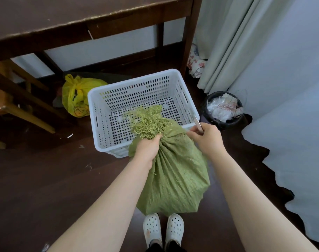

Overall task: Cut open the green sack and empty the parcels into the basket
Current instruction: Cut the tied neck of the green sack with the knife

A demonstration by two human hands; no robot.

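My left grip (147, 149) clamped the gathered neck of the green sack (175, 180), frayed end pointing ahead over the white basket (93, 100); my right grip (207, 138), just right of that neck, was closed on a metal blade (197, 122).

Frayed-necked green sack (173, 179) overhangs white basket (137, 93).

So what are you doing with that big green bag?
A person stands over a green woven sack on the dark floor. Their left grip holds its bunched neck, just below the frayed top, which leans over the white plastic basket. Their right grip holds a metal blade beside the neck. No parcels lie in the basket yet, so the sack looks uncut.
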